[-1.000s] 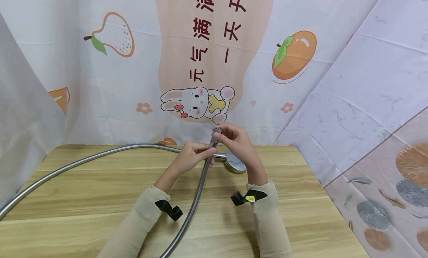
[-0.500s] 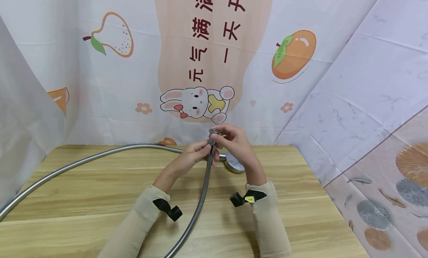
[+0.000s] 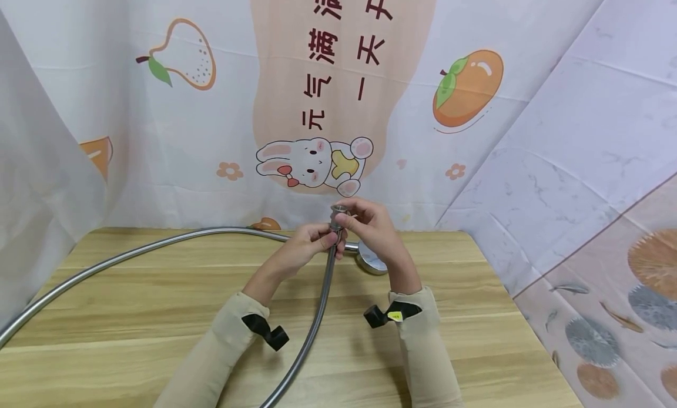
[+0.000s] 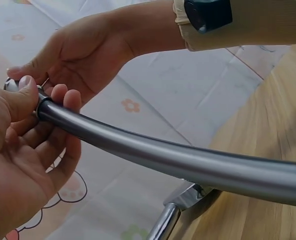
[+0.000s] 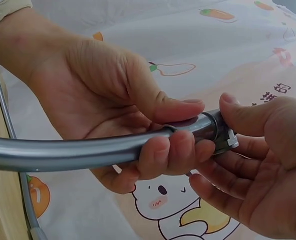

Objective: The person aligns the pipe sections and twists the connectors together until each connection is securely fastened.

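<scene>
A grey metal shower hose rises from the front of the table, its end fitting held up between both hands. My left hand grips the hose end just under the fitting, thumb on the near side and fingers curled behind, as the right wrist view shows. With thumb and fingers, my right hand pinches the flared top of the fitting. Behind the hands, a chrome shower head lies on the table, its face partly covered by the right hand and wrist.
The hose's other stretch arcs across the left of the wooden table and runs behind the left hand to the shower head's handle. A printed curtain hangs along the back edge; more patterned cloth covers the right side.
The fitting has shifted slightly left and down and shows more of its flared end. My left thumb moved up to the fitting, then back down a little. The shower head stays put.
</scene>
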A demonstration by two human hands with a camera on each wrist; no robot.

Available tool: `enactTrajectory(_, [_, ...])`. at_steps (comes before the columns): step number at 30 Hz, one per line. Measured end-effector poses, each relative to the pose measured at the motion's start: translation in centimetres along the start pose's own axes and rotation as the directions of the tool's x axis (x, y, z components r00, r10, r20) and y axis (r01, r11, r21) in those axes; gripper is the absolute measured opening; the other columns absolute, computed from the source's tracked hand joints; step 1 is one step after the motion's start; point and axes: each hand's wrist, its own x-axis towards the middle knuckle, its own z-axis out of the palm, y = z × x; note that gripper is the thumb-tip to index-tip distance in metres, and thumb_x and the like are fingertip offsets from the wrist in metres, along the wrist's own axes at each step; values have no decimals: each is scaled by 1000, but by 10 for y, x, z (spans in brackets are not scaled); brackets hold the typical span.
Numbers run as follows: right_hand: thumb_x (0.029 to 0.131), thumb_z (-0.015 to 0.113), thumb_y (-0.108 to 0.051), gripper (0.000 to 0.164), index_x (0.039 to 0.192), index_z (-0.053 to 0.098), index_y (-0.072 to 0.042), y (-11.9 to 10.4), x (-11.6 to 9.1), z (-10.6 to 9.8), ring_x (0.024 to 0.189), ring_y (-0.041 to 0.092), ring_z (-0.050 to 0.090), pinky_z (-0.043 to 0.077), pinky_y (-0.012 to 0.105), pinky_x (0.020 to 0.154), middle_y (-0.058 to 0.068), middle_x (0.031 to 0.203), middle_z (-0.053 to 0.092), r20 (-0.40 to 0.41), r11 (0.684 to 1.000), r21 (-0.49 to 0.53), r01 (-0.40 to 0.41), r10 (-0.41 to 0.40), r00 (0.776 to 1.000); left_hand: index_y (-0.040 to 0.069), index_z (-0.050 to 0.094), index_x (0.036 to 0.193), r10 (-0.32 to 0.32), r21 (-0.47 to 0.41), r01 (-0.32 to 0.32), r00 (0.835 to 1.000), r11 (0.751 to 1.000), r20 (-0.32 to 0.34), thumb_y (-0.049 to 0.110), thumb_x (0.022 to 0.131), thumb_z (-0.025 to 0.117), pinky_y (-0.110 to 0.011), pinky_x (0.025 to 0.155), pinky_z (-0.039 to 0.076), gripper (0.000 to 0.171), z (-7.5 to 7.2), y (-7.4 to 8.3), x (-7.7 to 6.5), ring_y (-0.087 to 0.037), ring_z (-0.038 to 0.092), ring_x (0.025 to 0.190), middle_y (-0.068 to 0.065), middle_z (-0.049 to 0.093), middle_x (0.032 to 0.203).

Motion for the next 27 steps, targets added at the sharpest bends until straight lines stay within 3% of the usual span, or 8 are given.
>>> enactTrajectory(6, [95,67,3,20,113,69,9,0,0,1,86,9,62,53,23,76,-9,91,69,-46,1000,-24,-10,9,999,-15,62,108,19,39,-17,998,999,-54,35,103,55,-35,92,57,51,3,-1,0,-11,70,84,-3,68,92])
enactTrajectory(10, [93,70,3,19,111,70,8,1,0,0,82,9,62,52,23,73,-6,89,70,-74,998,-57,-7,3,997,-14,64,108,36,81,-29,996,996,-79,27,106,53,-40,93,58,42,5,-1,0,-11,71,83,-5,68,91])
enactTrajectory(21, [90,76,-2,16,105,73,4,0,1,1,72,10,62,52,23,69,3,88,72,-105,997,-79,-16,7,994,-7,68,107,59,126,-45,993,991,-107,24,106,55,-29,88,59,34,6,-1,-1,-12,72,83,-6,70,90])
enactTrajectory(27, [88,78,-3,15,103,74,2,1,1,1,71,11,62,52,23,68,7,87,72,-122,995,-98,-29,17,992,-7,69,104,74,167,-54,990,985,-116,18,106,56,-27,84,58,29,7,-2,0,-12,72,81,-14,72,88])
